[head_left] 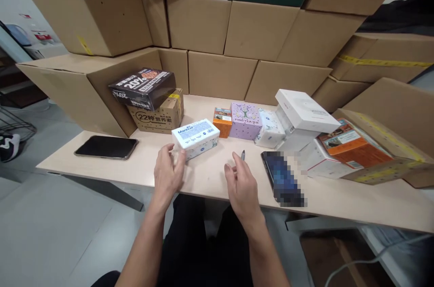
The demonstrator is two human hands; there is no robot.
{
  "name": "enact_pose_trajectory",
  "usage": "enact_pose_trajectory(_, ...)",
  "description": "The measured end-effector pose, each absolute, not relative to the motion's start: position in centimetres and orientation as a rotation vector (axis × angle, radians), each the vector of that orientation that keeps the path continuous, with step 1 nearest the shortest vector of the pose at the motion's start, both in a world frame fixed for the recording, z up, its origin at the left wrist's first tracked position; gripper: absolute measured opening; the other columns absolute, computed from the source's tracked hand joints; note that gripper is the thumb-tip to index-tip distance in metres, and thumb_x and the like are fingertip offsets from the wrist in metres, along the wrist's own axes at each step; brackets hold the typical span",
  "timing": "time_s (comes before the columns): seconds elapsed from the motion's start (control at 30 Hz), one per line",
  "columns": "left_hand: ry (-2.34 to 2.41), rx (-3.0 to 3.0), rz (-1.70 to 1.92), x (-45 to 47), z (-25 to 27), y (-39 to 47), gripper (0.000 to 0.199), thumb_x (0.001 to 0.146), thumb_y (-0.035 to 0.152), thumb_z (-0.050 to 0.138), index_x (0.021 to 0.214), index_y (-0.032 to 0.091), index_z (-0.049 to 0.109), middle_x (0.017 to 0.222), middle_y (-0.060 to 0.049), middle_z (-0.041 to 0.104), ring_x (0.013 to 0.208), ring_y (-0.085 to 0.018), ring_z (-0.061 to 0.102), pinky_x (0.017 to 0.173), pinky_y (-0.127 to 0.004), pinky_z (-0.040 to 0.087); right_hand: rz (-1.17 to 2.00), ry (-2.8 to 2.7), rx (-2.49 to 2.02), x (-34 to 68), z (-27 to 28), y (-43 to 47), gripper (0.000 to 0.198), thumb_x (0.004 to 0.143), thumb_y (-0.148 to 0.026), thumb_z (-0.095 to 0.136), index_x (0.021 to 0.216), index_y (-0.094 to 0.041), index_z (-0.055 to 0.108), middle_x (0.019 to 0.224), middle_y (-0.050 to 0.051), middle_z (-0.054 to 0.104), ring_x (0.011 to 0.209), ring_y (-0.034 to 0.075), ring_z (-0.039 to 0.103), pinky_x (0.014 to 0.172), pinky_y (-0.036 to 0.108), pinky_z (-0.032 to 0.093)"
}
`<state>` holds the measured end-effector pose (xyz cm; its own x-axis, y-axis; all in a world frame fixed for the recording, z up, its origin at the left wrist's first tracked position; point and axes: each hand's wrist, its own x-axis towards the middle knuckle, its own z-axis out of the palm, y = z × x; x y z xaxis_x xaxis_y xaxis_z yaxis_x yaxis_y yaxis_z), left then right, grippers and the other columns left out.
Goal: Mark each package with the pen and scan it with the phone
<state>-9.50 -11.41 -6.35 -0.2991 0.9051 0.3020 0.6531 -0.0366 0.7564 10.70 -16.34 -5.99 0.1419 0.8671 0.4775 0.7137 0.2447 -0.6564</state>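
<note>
The tissue pack (196, 138) is set on the surface (205, 179), not lifted, just beside the small orange box (223, 123). Its left end is bracketed by the parted left hand (169, 168), contact uncertain; nothing is held by the loosely spread right hand (242, 187).

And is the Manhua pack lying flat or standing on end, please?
Flat: the Manhua pack lies with its broad, printed face up.

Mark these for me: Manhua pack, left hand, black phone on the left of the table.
Manhua pack (195, 137): head view, on its printed top face.
Left hand (169, 169): head view, on the middle of the hand.
Black phone (106, 147): head view, on its dark screen.
</note>
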Motion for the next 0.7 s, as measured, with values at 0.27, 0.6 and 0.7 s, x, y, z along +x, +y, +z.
enact_pose_trajectory(0.27, 2.091, 1.609, 1.054, -9.9, -4.5, -9.7, 0.064, 0.093, 0.068, 0.031, 0.126, 0.019, 0.057, 0.115, -0.018, 0.070, 0.105, -0.038, 0.066, 0.090, -0.053, 0.048, 0.496, -1.645, -1.465, 10.5, -4.2, -9.7, 0.065, 0.096, -0.053, 0.041, 0.142, -0.007, 0.047, 0.147, 0.024, 0.047, 0.141, 0.034, 0.041, 0.116, 0.056, 0.031)
enact_pose_trajectory(0.6, 1.542, 1.578, 1.358, -9.4, -6.0, -11.0, 0.045, 0.089, 0.037, 0.051, 0.130, 0.020, 0.058, 0.119, -0.010, 0.070, 0.101, -0.025, 0.068, 0.088, -0.038, 0.055, 0.654, -1.372, -1.315, 11.3, -4.8, -11.1, 0.051, 0.097, -0.054, 0.042, 0.128, -0.017, 0.058, 0.125, 0.014, 0.066, 0.108, 0.023, 0.065, 0.094, 0.040, 0.051)
enact_pose_trajectory(0.7, 1.324, 1.599, 1.398, -8.4, -7.0, -11.5, 0.046, 0.086, 0.031, 0.054, 0.130, 0.019, 0.055, 0.123, -0.009, 0.068, 0.109, -0.024, 0.066, 0.095, -0.038, 0.053, 0.475, -1.367, -1.403, 12.8, -6.0, -13.6, 0.045, 0.096, -0.053, 0.045, 0.122, -0.019, 0.060, 0.120, 0.012, 0.066, 0.110, 0.023, 0.060, 0.095, 0.040, 0.048)
